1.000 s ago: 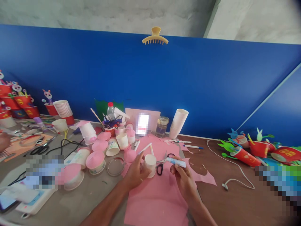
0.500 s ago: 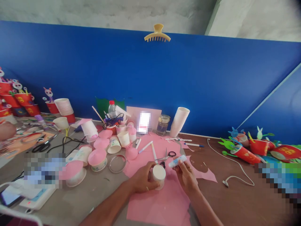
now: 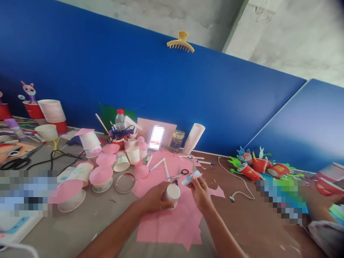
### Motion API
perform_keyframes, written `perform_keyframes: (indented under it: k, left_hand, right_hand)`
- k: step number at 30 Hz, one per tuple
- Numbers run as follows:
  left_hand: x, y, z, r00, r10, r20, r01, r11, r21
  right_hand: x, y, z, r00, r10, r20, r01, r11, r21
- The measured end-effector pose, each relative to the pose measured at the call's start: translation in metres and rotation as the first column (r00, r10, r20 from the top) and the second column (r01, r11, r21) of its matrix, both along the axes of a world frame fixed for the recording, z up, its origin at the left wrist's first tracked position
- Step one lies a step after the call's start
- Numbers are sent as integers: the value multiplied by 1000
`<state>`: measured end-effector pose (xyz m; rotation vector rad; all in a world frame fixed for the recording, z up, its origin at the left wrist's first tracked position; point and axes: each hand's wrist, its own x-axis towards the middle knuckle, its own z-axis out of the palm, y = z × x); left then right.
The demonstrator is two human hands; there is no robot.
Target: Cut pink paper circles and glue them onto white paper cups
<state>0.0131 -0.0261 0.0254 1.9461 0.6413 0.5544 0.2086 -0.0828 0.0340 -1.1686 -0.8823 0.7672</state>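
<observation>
Left hand (image 3: 156,197) clamped round white cup (image 3: 173,193), right hand (image 3: 201,195) pinching white-blue tube (image 3: 190,178), scissors (image 3: 179,175) farther off

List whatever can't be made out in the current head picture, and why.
All in the head view:
White cup: left side hidden by the left hand.
Blue-and-white tube: print too small, partly covered by the right hand.
Lit screen: content pixelated.
Red-and-white cup: blurred, cut off by the right edge.

From close above the table (image 3: 258,229), the head camera (rolled slightly sideways) faces forward and down, toward the blue board (image 3: 120,64).
</observation>
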Motion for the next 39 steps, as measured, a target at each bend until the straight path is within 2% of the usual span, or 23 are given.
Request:
perform_keyframes:
  k: [4,7,17,26,34,39]
  left_hand:
    - [-1,-1,2,1000,-1,11,1,1000,17]
    - [-1,-1,2,1000,-11,-12,12,1000,29]
    - [0,-1,8,996,-33,-78,31,999,-22]
    - [0,-1,11,994,-37,-100,40,999,31]
    - [0,0,11,993,-64,-101,66,998,21]
    - [0,0,11,993,-63,-100,65,998,18]
  right_hand:
    - [-13,0,19,979,32,204,-31,999,-7]
    - [-20,5,23,956,25,292,-24,1000,-7]
    - [-31,19,-5,928,-28,371,14,999,39]
    - [-27,19,-22,848,-25,529,-28,995,91]
    - [-28,17,-22,820,-24,571,-27,996,80]
    - [-29,14,-18,759,-58,649,-5,996,94]
